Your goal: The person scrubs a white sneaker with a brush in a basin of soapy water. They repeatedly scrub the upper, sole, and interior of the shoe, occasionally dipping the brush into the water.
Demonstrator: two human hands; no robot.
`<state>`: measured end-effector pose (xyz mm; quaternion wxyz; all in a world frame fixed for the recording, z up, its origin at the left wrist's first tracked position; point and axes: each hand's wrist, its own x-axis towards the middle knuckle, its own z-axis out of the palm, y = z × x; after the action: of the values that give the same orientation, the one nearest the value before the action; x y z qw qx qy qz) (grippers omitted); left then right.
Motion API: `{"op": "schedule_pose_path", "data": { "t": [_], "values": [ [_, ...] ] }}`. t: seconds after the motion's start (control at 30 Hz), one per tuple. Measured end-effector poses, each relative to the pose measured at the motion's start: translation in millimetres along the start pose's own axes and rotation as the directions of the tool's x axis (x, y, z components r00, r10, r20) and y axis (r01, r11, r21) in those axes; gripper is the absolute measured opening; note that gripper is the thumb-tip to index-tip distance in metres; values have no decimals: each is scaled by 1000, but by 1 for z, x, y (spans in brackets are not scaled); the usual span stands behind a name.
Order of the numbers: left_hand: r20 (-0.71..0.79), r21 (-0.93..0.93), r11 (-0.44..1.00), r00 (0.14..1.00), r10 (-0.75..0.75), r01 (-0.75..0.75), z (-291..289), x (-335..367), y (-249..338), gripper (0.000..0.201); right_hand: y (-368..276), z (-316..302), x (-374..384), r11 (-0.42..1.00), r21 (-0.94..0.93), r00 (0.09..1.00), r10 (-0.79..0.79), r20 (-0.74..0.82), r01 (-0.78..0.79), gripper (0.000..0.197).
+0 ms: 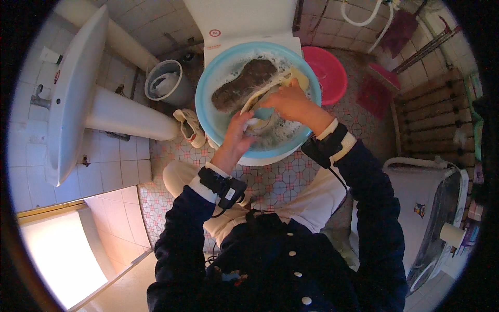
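Observation:
A light-blue basin [203,120] of sudsy water stands on the toilet in front of me. In it a shoe lies with its brown sole [244,86] turned up. Beside that is a second, pale shoe [253,100] with a yellowish end, tilted in the suds. My left hand [236,138] is closed on the near end of this pale shoe. My right hand [295,105] is bent over its far part, fingers closed. A small light-blue piece [263,113] shows under the right thumb; its kind is unclear, and the hand hides the rest.
A pink basin [332,75] sits on the floor behind the blue one, to the right. Left of the toilet are a grey bucket [176,94], a white shoe [191,130] and a pedestal sink [78,93]. A white washing machine [397,208] stands at my right.

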<state>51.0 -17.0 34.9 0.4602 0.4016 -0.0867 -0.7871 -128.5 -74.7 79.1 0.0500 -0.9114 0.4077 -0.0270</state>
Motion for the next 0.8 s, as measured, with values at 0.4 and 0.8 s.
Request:
{"op": "schedule_pose_path", "data": {
  "t": [0.4,0.8],
  "values": [
    [39,27,997,997,69,-70,-12,8,-3,53,3,12,13,997,36,991,70,-111,-66,6],
    [-82,94,993,993,79,-71,-12,12,-1,67,6,24,18,990,-65,970,107,-216,-124,18]
  ]
}}
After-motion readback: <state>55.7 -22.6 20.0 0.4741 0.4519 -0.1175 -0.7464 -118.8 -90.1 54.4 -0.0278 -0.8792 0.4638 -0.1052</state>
